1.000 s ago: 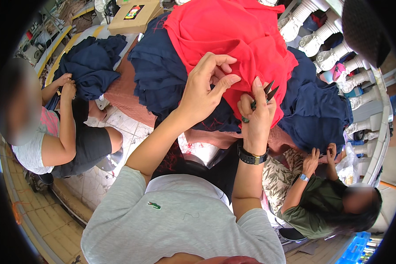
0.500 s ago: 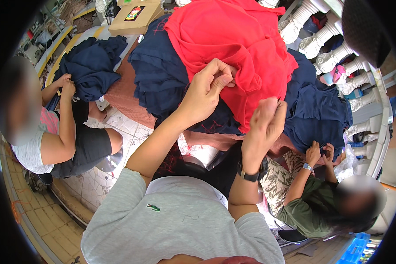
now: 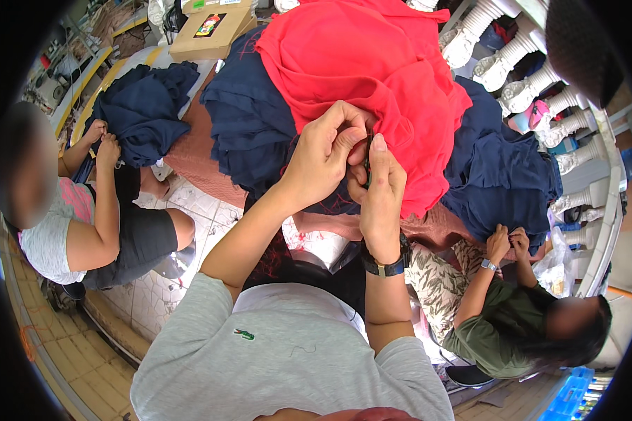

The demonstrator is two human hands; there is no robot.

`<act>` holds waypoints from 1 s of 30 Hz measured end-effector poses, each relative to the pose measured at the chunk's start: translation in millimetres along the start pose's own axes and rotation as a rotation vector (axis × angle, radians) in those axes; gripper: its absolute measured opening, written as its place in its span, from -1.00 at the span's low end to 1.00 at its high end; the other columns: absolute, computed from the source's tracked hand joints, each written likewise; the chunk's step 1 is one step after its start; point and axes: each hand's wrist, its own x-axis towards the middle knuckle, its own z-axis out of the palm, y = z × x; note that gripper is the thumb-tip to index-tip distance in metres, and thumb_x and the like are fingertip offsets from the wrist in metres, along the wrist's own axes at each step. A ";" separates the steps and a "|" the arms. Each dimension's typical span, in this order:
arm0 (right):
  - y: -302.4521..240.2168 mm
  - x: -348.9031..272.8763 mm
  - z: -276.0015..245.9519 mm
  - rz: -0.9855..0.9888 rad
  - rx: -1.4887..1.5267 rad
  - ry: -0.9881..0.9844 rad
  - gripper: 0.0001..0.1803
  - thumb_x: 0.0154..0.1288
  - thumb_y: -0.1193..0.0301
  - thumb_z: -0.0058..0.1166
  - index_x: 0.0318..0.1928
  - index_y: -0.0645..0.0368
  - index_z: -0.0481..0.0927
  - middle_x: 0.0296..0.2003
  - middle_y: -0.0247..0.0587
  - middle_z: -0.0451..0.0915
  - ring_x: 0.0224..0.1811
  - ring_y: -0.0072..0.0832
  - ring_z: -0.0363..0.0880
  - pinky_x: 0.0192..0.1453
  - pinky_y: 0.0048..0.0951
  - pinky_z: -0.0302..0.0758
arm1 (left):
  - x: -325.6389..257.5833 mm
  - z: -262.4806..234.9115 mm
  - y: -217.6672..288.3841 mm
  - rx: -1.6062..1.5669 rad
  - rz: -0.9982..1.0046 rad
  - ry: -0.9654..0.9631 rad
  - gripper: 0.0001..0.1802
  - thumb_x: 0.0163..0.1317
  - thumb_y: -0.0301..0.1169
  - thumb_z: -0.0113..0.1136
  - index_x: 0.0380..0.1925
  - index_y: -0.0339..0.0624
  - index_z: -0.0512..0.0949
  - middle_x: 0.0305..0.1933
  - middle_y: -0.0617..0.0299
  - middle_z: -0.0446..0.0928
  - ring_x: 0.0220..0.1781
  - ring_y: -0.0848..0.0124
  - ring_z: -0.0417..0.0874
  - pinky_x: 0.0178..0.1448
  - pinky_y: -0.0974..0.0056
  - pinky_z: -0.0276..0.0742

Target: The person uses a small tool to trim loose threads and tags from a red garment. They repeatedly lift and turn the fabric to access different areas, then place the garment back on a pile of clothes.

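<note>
The red cloth (image 3: 372, 63) lay heaped in front of the person, partly over a navy cloth pile (image 3: 242, 116) that showed at its left. The left hand (image 3: 326, 151) was at the near edge of the red cloth, thumb and forefinger drawn close; whether fabric sat between them could not be told. The right hand (image 3: 383, 182), just beside it and before the red cloth, was clamped on small dark scissors (image 3: 369, 160), blades pointing away from the person. Right of the red cloth lay more navy fabric (image 3: 502, 172); beyond its left side stood a cardboard box (image 3: 189, 43).
</note>
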 end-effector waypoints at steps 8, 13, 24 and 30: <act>8.3 9.0 -8.1 0.005 0.080 -0.037 -0.50 0.63 0.11 -0.14 -0.44 0.18 0.45 -0.66 -0.51 0.23 -0.66 -0.80 0.06 -0.60 -0.57 -0.06 | 4.1 -0.6 -6.6 0.102 0.101 0.009 -0.78 0.55 -0.31 0.02 -0.26 -0.23 0.40 -0.19 0.23 0.52 -0.16 0.56 0.48 0.03 0.40 0.46; 0.0 1.8 -9.9 -0.380 -0.379 0.256 -0.60 0.52 0.23 0.08 -0.43 0.23 0.43 -0.56 -0.45 0.33 -0.60 -0.73 0.16 -0.55 -0.56 0.05 | 6.5 -6.6 -15.4 -0.072 0.154 0.012 -0.74 0.57 -0.25 -0.01 -0.21 -0.23 0.37 -0.12 0.13 0.59 -0.10 0.45 0.59 0.10 0.31 0.53; -4.5 22.6 -29.8 -0.238 0.128 0.156 -0.71 0.54 0.34 0.08 -0.42 0.02 0.41 -0.65 -0.66 0.16 -0.68 -0.85 0.03 -0.61 -0.63 -0.07 | -78.6 -76.3 8.3 0.013 -0.522 -0.829 -0.86 0.39 -0.41 0.20 -0.21 -0.28 0.53 -0.26 0.15 0.61 -0.28 0.38 0.68 -0.17 0.29 0.56; 2.8 21.9 -24.3 -0.267 0.132 0.097 -0.70 0.58 0.32 0.01 -0.40 0.02 0.41 -0.62 -0.66 0.17 -0.66 -0.85 0.02 -0.60 -0.62 -0.09 | -52.0 -44.4 36.1 0.457 0.135 -0.110 -0.76 0.16 -0.55 0.38 -0.15 -0.25 0.63 -0.16 0.15 0.52 -0.20 0.37 0.56 -0.12 0.30 0.50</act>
